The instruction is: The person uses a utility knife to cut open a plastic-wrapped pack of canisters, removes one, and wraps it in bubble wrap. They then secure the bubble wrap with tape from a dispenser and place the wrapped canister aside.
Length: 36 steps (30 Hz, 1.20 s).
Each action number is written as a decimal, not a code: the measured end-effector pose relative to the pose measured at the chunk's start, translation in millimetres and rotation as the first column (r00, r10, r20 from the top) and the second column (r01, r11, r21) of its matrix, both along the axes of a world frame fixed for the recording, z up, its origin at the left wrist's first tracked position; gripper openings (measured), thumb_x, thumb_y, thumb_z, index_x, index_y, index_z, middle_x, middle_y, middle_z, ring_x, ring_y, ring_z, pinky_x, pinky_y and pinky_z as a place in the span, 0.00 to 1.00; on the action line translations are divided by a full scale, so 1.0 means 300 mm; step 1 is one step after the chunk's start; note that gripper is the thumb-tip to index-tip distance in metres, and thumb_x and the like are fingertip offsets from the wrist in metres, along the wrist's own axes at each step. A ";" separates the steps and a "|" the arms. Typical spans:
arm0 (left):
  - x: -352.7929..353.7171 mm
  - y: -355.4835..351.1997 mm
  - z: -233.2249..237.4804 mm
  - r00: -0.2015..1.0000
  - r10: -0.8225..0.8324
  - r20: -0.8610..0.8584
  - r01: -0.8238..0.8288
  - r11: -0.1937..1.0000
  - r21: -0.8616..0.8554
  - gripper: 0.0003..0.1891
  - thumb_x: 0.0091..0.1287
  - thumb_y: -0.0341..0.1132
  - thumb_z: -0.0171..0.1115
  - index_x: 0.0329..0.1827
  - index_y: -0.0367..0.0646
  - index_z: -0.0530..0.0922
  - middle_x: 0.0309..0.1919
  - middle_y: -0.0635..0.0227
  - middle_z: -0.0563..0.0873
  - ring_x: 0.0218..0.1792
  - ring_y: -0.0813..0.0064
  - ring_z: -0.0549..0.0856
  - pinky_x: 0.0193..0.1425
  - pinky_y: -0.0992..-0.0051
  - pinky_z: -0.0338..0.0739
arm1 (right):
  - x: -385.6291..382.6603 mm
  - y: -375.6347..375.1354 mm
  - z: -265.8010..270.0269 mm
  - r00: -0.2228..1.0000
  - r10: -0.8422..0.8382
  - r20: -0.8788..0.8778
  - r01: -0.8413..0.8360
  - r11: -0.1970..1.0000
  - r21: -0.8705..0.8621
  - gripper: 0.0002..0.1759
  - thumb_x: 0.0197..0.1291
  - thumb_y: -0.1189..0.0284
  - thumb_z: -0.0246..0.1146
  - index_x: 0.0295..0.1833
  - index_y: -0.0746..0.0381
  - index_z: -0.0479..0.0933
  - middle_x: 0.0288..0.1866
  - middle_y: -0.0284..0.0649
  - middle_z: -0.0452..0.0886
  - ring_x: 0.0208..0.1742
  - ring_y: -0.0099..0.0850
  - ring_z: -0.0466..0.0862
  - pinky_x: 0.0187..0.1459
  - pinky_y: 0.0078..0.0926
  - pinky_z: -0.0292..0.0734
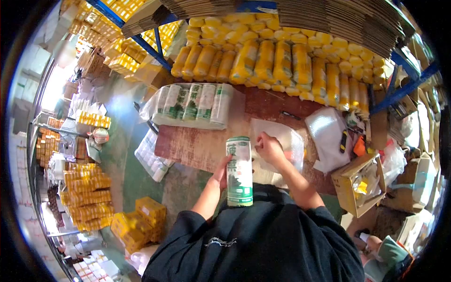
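Note:
A white and green cylindrical canister (240,174) with printed characters stands upright in front of my chest. My left hand (222,173) is wrapped round its left side, the fingers partly hidden behind it. To its right, my right hand (269,147) is raised above the table with its fingers curled together; whatever they may hold is too small to make out. Beneath that hand lies a translucent plastic sheet (292,141) on the reddish-brown table (183,146). A plastic-wrapped pack of similar canisters (191,104) rests at the table's back left.
Yellow wrapped cylinders (282,61) are stacked behind the table. White plastic bags (324,131) and an open cardboard box (352,188) are at the right. Yellow cartons (141,223) sit on the floor at lower left. Another person's part (390,254) shows at lower right.

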<state>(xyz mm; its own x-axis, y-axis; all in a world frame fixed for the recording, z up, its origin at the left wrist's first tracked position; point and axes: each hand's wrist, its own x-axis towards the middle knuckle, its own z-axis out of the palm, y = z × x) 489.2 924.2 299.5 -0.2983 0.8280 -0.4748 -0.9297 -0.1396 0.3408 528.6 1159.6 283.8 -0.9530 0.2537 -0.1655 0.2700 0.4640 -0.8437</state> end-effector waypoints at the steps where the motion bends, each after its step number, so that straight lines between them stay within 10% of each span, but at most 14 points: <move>1: 0.000 -0.005 -0.003 1.000 0.010 0.027 -0.010 1.000 -0.003 0.46 0.69 0.66 0.59 0.76 0.34 0.69 0.66 0.43 0.81 0.61 0.42 0.85 0.67 0.46 0.81 | 0.005 -0.011 0.008 0.998 0.052 0.029 -0.051 0.999 -0.015 0.16 0.56 0.72 0.70 0.48 0.66 0.77 0.36 0.54 0.86 0.39 0.47 0.88 0.43 0.42 0.83; 6: -0.013 -0.042 -0.070 0.997 0.024 0.072 -0.022 0.999 -0.035 0.45 0.69 0.67 0.59 0.75 0.34 0.70 0.63 0.40 0.83 0.61 0.42 0.85 0.67 0.46 0.81 | 0.022 -0.088 -0.035 0.991 0.133 -0.032 -0.137 0.974 -0.181 0.15 0.56 0.73 0.68 0.48 0.67 0.79 0.35 0.51 0.86 0.37 0.40 0.88 0.43 0.38 0.82; 15: -0.027 -0.056 -0.066 0.999 -0.033 -0.001 0.033 0.997 -0.074 0.37 0.72 0.57 0.63 0.70 0.33 0.74 0.58 0.43 0.87 0.54 0.45 0.89 0.63 0.50 0.84 | 0.028 -0.055 -0.104 0.927 -0.347 0.145 0.357 0.691 -0.629 0.12 0.70 0.65 0.68 0.43 0.64 0.80 0.32 0.30 0.80 0.32 0.19 0.74 0.33 0.24 0.71; 21: -0.048 -0.001 -0.016 0.997 -0.061 -0.044 0.047 0.960 -0.278 0.25 0.71 0.51 0.70 0.57 0.36 0.82 0.42 0.62 0.91 0.36 0.71 0.91 0.42 0.70 0.88 | -0.037 -0.028 -0.049 0.910 -0.405 -0.093 0.279 0.761 -0.586 0.11 0.69 0.67 0.68 0.45 0.65 0.80 0.33 0.32 0.82 0.33 0.21 0.77 0.36 0.24 0.75; 31: -0.056 0.117 -0.026 0.972 -0.157 -0.176 0.083 0.925 -0.370 0.23 0.73 0.45 0.70 0.60 0.35 0.78 0.40 0.62 0.90 0.33 0.72 0.90 0.38 0.71 0.87 | -0.034 -0.005 0.161 0.989 0.124 -0.085 -0.126 0.992 -0.024 0.09 0.66 0.68 0.66 0.48 0.61 0.81 0.36 0.51 0.87 0.36 0.41 0.89 0.39 0.38 0.81; 36: -0.060 0.058 -0.149 0.982 -0.117 -0.147 0.065 0.946 -0.317 0.24 0.76 0.48 0.65 0.63 0.37 0.78 0.47 0.60 0.89 0.42 0.69 0.90 0.48 0.70 0.89 | 0.107 -0.050 0.180 0.963 0.230 -0.143 -0.264 0.912 -0.315 0.15 0.68 0.66 0.68 0.53 0.63 0.81 0.28 0.41 0.86 0.31 0.31 0.86 0.35 0.32 0.80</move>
<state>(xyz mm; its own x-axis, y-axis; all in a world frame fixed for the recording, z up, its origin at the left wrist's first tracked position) 471.1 941.7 254.9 -0.3228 0.6752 -0.6633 -0.8623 0.0792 0.5002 560.8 1144.5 337.9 -0.9941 -0.0440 -0.0987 0.0882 0.1974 -0.9764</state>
